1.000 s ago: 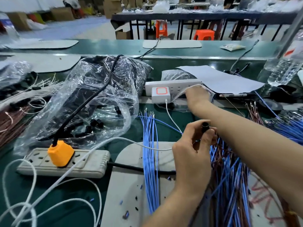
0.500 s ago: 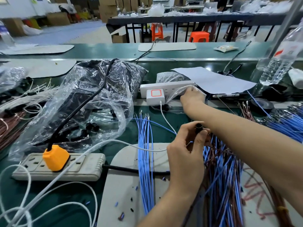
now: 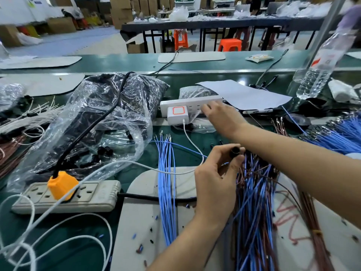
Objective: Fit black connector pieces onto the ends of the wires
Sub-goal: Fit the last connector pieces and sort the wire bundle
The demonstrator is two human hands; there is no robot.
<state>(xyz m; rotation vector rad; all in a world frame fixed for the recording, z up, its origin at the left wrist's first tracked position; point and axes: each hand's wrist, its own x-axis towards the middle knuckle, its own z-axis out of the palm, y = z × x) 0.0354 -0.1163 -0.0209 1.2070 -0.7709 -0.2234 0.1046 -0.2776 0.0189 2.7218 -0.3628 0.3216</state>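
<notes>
Left hand point(image 3: 214, 184), centre of frame: thumb and fingers curl round one black connector point(image 3: 235, 150) and pinch it, with its open end facing up. The connector is held above the top of the mixed blue and brown wires point(image 3: 254, 208), which fan down to the lower right of the frame.

Right hand point(image 3: 222, 118), upper centre: the arm crosses over the left hand and reaches to the white power strip point(image 3: 192, 102). The fingertips are at the edge of a small clear bag point(image 3: 192, 91) beside the strip. The fingers point away from the camera, so I cannot tell whether they hold anything.

A separate bundle of blue wires point(image 3: 166, 182) lies straight on the grey mat point(image 3: 140, 222), centre of frame, with its metal tips toward the strip.

Left of centre, a large clear bag point(image 3: 93, 122) holds more black connectors, and some lie loose at its mouth. At lower left, a grey power strip point(image 3: 88, 198) carries an orange plug point(image 3: 61, 184). A white charger point(image 3: 177, 114) sits in the white strip. At upper right are a sheet of paper point(image 3: 246, 95) and a water bottle point(image 3: 320, 61).
</notes>
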